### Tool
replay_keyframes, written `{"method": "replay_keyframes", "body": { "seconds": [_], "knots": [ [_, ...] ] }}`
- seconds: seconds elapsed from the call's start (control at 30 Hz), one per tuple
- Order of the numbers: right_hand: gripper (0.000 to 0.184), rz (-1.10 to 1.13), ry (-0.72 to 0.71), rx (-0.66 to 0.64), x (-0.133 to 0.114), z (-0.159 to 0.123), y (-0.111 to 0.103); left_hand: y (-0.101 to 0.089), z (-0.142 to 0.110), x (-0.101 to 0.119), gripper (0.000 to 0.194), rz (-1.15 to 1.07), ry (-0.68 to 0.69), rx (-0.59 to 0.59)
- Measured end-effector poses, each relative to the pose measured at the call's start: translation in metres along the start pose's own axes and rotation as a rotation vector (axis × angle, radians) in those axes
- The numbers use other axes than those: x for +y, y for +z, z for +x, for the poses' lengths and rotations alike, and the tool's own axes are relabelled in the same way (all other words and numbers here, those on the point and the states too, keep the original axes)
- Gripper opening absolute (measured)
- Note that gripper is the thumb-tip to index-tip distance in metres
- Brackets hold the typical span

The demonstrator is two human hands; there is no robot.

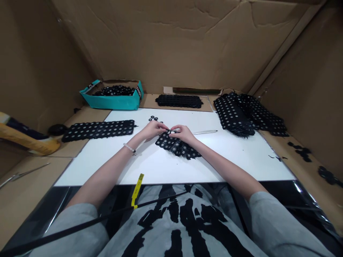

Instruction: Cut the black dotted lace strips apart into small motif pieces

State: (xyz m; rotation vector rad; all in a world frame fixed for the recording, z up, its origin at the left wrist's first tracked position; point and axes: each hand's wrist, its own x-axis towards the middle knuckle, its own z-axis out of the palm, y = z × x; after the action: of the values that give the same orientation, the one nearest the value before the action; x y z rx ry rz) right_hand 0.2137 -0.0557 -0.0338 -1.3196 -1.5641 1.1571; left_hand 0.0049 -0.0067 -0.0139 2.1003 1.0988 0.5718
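Observation:
Over the middle of the white board [150, 167], both hands meet at the upper edge of a black dotted strip [174, 144]. My left hand [154, 130] pinches with thumb and index finger at the strip's upper left corner. From the other side, my right hand [183, 134] pinches the same edge, its fingertips close to the left ones. The strip hangs slightly crumpled down to the right, its pale round dots in rows. Anything small between the fingertips is too tiny to make out. Several small black rings [152, 118] lie just behind my left hand.
A slim silver tool [205, 132] lies right of my hands. Another dotted strip [99, 130] lies flat at left. Behind stand a teal box [112, 103] of black pieces and a black stack [179, 101]. A dotted pile [233, 114] sits right; scissors [18, 175] lie far left. Cardboard walls surround the board.

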Motion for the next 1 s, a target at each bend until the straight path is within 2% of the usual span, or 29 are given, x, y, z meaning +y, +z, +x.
{"method": "replay_keyframes", "body": {
  "seconds": [0.1,0.2,0.3,0.37,0.43,0.47,0.57,0.63,0.7,0.77,0.83,0.9,1.0],
  "knots": [
    [0.025,-0.033,0.017,-0.015,0.000,0.002,0.000,-0.006,0.002,-0.010,0.027,-0.008,-0.069,0.197],
    [0.021,-0.029,0.022,-0.063,0.000,0.003,-0.001,-0.017,0.002,-0.023,0.024,0.115,-0.108,0.429],
    [0.026,-0.035,0.035,-0.075,-0.001,0.001,-0.002,-0.025,0.001,-0.032,0.020,0.234,-0.161,0.519],
    [0.029,-0.041,0.046,-0.086,-0.002,0.000,-0.002,-0.026,-0.001,-0.032,0.016,0.313,-0.159,0.541],
    [0.029,-0.032,0.031,-0.091,-0.002,0.000,-0.002,-0.022,-0.001,-0.025,0.018,0.372,-0.102,0.525],
    [0.027,-0.019,0.011,-0.091,-0.002,0.000,-0.002,-0.020,-0.002,-0.020,0.021,0.371,-0.054,0.475],
    [0.026,0.020,-0.069,-0.107,-0.001,0.000,-0.002,-0.010,-0.002,-0.004,0.029,0.276,0.094,0.212],
    [0.028,0.041,-0.116,-0.120,-0.001,0.000,-0.003,-0.006,-0.002,0.005,0.030,0.198,0.143,0.085],
    [0.030,0.048,-0.122,-0.112,-0.002,-0.001,-0.003,-0.005,-0.003,0.009,0.031,0.109,0.126,0.030],
    [0.031,0.022,-0.075,-0.102,-0.003,-0.001,-0.004,-0.008,-0.004,0.007,0.033,0.000,0.053,0.002],
    [0.032,-0.017,-0.023,-0.105,-0.004,-0.001,-0.003,-0.012,-0.004,0.002,0.034,-0.114,-0.048,0.037],
    [0.035,-0.036,-0.004,-0.095,-0.004,0.000,-0.002,-0.012,-0.002,-0.006,0.035,-0.238,-0.128,0.163],
    [0.035,-0.023,-0.008,-0.039,-0.003,0.002,-0.001,-0.003,0.005,-0.013,0.036,-0.402,-0.180,0.375]
  ]
}}
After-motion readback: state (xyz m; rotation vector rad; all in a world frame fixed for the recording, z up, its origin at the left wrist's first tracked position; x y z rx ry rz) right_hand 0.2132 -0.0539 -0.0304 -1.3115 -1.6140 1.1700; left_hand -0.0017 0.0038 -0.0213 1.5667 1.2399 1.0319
